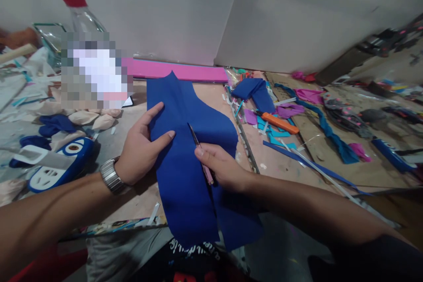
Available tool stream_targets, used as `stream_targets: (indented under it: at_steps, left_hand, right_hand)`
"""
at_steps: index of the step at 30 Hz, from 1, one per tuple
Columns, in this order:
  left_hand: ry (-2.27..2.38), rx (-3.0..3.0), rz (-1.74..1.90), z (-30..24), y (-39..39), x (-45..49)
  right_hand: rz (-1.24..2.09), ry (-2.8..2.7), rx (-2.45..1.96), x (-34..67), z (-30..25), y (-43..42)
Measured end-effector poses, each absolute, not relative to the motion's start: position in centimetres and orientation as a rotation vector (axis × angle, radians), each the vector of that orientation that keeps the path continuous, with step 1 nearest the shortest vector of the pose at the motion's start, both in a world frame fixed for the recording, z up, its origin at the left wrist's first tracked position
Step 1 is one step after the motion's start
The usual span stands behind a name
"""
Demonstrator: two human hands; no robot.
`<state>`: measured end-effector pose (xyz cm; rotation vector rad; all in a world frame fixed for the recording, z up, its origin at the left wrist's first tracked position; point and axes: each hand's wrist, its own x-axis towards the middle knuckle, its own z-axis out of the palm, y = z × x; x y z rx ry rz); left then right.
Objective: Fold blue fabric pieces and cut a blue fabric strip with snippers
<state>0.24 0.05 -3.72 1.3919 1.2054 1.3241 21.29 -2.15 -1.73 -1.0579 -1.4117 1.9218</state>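
Observation:
A large piece of dark blue fabric [185,158] lies on the worktable and hangs over its near edge. My left hand [140,147] rests flat on the fabric's left side, fingers spread, a metal watch on the wrist. My right hand [220,165] is closed around a small pink-handled cutting tool [201,154] whose dark blade points up into a slit in the middle of the fabric.
An orange utility knife [279,123] and blue, purple and teal fabric scraps lie to the right. A pink strip [178,70] runs along the back wall. A red-capped bottle [82,13] stands at back left. A blue-and-white object [59,163] sits at left.

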Motion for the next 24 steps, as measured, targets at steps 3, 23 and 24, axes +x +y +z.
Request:
stream_targets:
  at_steps: [3, 23, 24]
  left_hand:
    - [1.237, 1.422, 1.315, -3.9, 0.1, 0.1]
    - [1.150, 1.471, 1.341, -3.0, -0.5, 0.7]
    - [1.147, 1.464, 1.321, -2.9, -0.6, 0.7]
  right_hand:
    - [1.904, -1.462, -1.051, 21.4, -1.7, -2.2]
    - [1.899, -1.234, -1.191, 21.2, -2.4, -1.9]
    - [1.884, -1.227, -1.192, 21.2, -2.4, -1.8]
